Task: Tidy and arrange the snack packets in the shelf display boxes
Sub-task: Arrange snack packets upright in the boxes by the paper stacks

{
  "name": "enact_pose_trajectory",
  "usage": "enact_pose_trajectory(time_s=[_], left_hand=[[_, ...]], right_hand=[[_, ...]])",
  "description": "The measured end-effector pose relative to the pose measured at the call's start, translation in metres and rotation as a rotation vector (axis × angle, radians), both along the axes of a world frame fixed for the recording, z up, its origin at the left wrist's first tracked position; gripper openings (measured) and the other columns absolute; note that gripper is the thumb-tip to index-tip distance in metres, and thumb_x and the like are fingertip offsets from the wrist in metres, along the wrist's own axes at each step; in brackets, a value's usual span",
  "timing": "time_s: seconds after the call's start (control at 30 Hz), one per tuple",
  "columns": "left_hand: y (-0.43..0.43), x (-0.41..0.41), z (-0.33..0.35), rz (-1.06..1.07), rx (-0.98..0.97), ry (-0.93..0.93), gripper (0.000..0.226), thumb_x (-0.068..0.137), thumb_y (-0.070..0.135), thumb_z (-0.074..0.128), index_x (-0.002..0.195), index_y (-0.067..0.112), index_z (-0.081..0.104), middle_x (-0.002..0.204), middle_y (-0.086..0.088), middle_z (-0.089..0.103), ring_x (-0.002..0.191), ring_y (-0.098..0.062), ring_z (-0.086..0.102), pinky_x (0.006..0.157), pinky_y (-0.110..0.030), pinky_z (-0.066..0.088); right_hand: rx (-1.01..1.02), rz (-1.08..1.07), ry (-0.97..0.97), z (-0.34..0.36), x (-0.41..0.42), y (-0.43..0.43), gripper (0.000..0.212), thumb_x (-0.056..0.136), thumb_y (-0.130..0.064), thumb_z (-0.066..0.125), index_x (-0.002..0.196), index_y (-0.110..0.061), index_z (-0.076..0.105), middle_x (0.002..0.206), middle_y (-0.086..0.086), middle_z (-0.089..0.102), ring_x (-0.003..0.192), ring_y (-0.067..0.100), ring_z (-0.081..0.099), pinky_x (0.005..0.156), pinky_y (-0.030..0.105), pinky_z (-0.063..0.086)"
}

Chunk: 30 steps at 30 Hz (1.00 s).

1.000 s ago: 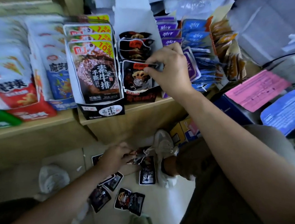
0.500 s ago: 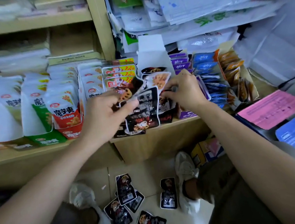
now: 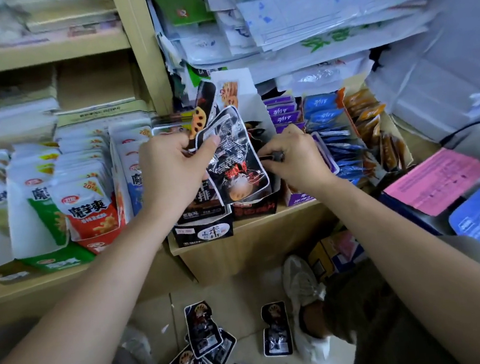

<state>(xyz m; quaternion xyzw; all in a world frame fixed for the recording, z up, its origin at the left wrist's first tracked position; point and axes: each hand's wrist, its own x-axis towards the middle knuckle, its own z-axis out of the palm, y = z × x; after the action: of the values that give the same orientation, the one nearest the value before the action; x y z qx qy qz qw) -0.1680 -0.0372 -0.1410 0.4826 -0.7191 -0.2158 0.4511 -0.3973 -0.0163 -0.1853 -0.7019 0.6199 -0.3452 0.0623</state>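
Left hand (image 3: 171, 172): fingers and thumb curled round a fanned bunch of black snack packets (image 3: 232, 155), held upright just in front of the black display box (image 3: 254, 208).
Right hand (image 3: 293, 157): fingers curled, fingertips pinching the edge of a dark packet (image 3: 272, 157) over the display box's right side.
Black display box: sits at the front edge of the wooden shelf (image 3: 63, 279).
Loose packets (image 3: 202, 331): several more black ones lie flat on the floor, well below the display box.
Neighbours: purple packets (image 3: 281, 110) just right of the display box, blue packets (image 3: 324, 117) beyond them.
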Motion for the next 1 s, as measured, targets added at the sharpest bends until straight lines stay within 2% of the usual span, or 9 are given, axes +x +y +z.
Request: enact_pose_trajectory(time_s=[0.17, 0.23, 0.3, 0.4, 0.57, 0.77, 0.83, 0.93, 1.0], left_hand=[[-0.002, -0.007, -0.002, -0.023, -0.061, 0.092, 0.058, 0.092, 0.045, 0.072, 0.058, 0.000, 0.058, 0.047, -0.012, 0.058, 0.053, 0.000, 0.068, 0.038, -0.040, 0.033], [-0.004, -0.010, -0.004, -0.047, -0.054, 0.101, 0.046, 0.092, 0.043, 0.072, 0.058, 0.014, 0.063, 0.052, 0.004, 0.063, 0.055, -0.001, 0.070, 0.038, -0.039, 0.033], [-0.002, -0.013, -0.008, -0.075, -0.065, 0.052, 0.046, 0.092, 0.038, 0.074, 0.052, 0.033, 0.051, 0.046, 0.019, 0.054, 0.057, -0.008, 0.072, 0.039, -0.024, 0.027], [-0.002, -0.015, -0.015, -0.072, -0.065, 0.030, 0.061, 0.092, 0.030, 0.075, 0.050, 0.034, 0.031, 0.040, 0.019, 0.048, 0.055, -0.020, 0.071, 0.043, -0.011, 0.018], [-0.002, -0.017, -0.015, -0.059, -0.034, 0.006, 0.063, 0.092, 0.029, 0.075, 0.050, 0.030, 0.029, 0.041, 0.018, 0.048, 0.054, -0.020, 0.071, 0.041, -0.012, 0.017], [-0.007, -0.020, -0.020, -0.052, 0.149, 0.034, 0.058, 0.092, 0.037, 0.073, 0.059, 0.013, 0.032, 0.047, -0.014, 0.029, 0.054, -0.007, 0.071, 0.040, -0.035, 0.020], [-0.007, -0.023, -0.017, -0.078, 0.180, -0.024, 0.052, 0.095, 0.036, 0.069, 0.063, 0.008, 0.040, 0.048, -0.018, 0.043, 0.052, -0.004, 0.069, 0.040, -0.027, 0.020], [-0.007, -0.023, -0.012, -0.111, 0.162, -0.110, 0.050, 0.097, 0.036, 0.066, 0.062, 0.013, 0.039, 0.044, -0.011, 0.044, 0.056, -0.001, 0.069, 0.040, -0.021, 0.025], [-0.009, -0.022, -0.010, -0.131, 0.199, -0.106, 0.051, 0.096, 0.038, 0.068, 0.061, 0.014, 0.039, 0.042, -0.006, 0.047, 0.058, -0.003, 0.070, 0.042, -0.020, 0.025]], right_hand=[[-0.007, 0.039, 0.003, 0.003, -0.003, 0.000, 0.011, 0.083, -0.014, 0.079, 0.094, -0.016, 0.080, 0.075, -0.028, 0.055, 0.083, 0.015, 0.041, 0.068, 0.010, 0.029], [-0.016, 0.058, 0.035, 0.003, -0.005, 0.000, 0.007, 0.085, -0.011, 0.078, 0.091, -0.014, 0.080, 0.075, -0.031, 0.053, 0.081, 0.018, 0.043, 0.068, 0.012, 0.030], [0.003, 0.060, 0.053, 0.003, -0.008, -0.001, 0.009, 0.086, -0.007, 0.075, 0.093, -0.011, 0.079, 0.081, -0.022, 0.059, 0.085, 0.018, 0.044, 0.071, 0.009, 0.030], [0.041, 0.071, 0.044, 0.005, -0.011, -0.001, 0.009, 0.089, -0.008, 0.072, 0.095, -0.011, 0.078, 0.086, -0.017, 0.063, 0.090, 0.017, 0.046, 0.074, 0.006, 0.029], [0.041, 0.120, 0.050, 0.002, -0.014, 0.000, 0.013, 0.090, -0.004, 0.069, 0.098, -0.010, 0.077, 0.097, -0.002, 0.074, 0.090, 0.023, 0.054, 0.088, 0.030, 0.040], [0.037, 0.146, 0.034, 0.006, -0.009, 0.009, 0.010, 0.084, -0.001, 0.072, 0.093, -0.005, 0.076, 0.094, -0.002, 0.073, 0.085, -0.007, 0.040, 0.088, 0.001, 0.021], [0.058, 0.114, -0.031, 0.005, -0.011, 0.008, 0.013, 0.084, -0.008, 0.076, 0.097, -0.008, 0.077, 0.092, -0.014, 0.067, 0.092, -0.014, 0.043, 0.087, 0.004, 0.025], [0.100, 0.032, -0.119, 0.003, -0.008, 0.009, 0.019, 0.080, -0.028, 0.083, 0.095, -0.018, 0.076, 0.091, -0.023, 0.063, 0.099, 0.005, 0.046, 0.081, 0.021, 0.036], [0.070, -0.022, -0.142, 0.002, -0.004, 0.010, 0.022, 0.076, -0.031, 0.086, 0.089, -0.019, 0.073, 0.089, -0.019, 0.064, 0.093, 0.008, 0.050, 0.075, 0.020, 0.038]])
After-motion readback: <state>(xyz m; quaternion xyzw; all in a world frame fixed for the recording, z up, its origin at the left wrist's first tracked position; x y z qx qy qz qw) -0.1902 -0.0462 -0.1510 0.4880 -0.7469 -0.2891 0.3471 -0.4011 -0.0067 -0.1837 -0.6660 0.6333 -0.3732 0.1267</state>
